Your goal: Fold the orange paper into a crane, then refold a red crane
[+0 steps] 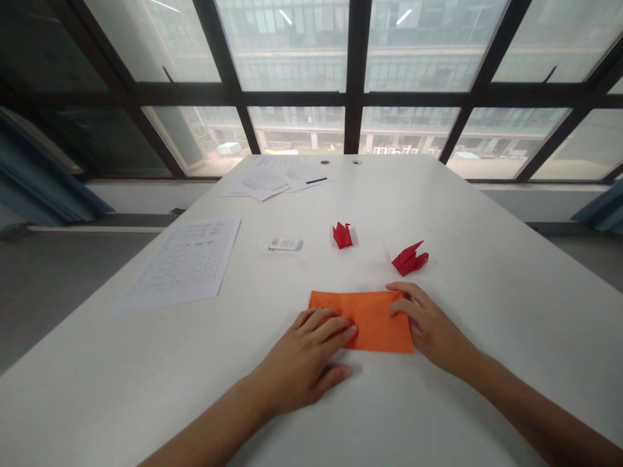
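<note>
A folded sheet of orange paper [377, 321] lies on the white table as a wide rectangle. My left hand [311, 353] rests across its left part, palm down, with the fingers stretched out and the thumb apart on the table. At the paper's upper right corner, my right hand [428, 324] has its fingers curled round the edge, gripping it; part of the grip is hidden. Just beyond the paper sit two folded red paper cranes: one crane [342, 236] near the middle, the other crane [409, 259] close to my right fingertips.
A white bottle with a printed label [283, 244] lies left of the cranes. A printed sheet [187, 259] is at the left, and more loose papers [272, 178] overlap at the far end of the white table [487, 279]. Windows stand behind it.
</note>
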### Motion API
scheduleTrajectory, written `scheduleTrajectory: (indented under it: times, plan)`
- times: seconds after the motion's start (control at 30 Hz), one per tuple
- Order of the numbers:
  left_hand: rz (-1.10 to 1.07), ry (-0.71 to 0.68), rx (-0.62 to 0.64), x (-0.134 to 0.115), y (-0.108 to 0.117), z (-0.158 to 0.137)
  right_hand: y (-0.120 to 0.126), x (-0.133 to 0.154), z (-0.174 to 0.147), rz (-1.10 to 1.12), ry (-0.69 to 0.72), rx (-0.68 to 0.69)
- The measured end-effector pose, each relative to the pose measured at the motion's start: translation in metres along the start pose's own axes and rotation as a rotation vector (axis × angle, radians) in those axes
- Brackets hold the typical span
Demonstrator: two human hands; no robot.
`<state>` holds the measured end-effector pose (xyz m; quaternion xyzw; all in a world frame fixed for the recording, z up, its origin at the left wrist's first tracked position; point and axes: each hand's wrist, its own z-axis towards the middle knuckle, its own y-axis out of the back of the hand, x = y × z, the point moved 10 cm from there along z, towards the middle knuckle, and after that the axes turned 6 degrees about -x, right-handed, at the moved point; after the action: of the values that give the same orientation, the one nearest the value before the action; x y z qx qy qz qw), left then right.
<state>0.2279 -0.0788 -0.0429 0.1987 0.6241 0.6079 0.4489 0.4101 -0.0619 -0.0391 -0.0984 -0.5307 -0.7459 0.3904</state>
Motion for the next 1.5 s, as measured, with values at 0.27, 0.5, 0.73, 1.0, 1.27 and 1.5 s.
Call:
scheduleTrajectory:
  times: [0.27,0.5,0.73,1.0,1.27,1.5]
  plan:
    - [-0.054,-0.053,0.048,-0.007,0.000,0.001,-0.014,0.006,-0.007,0.549,-0.267,-0.174]
    - [-0.187,-0.097,0.046,-0.016,0.002,0.001,-0.034,0.041,-0.012,0.145,-0.024,0.021]
    - [-0.124,-0.003,-0.212,0.012,0.043,-0.006,-0.055,0.063,-0.020,-0.251,0.191,0.221]
    - [0.080,0.061,-0.154,0.026,0.024,-0.005,-0.054,0.064,-0.022,-0.280,0.210,0.245]
    - [0.084,0.103,-0.078,0.035,0.006,-0.007,-0.058,0.049,-0.026,-0.340,0.169,0.310]
    - [0.076,0.103,-0.047,0.034,0.003,-0.010,-0.057,0.049,-0.027,-0.374,0.203,0.270]
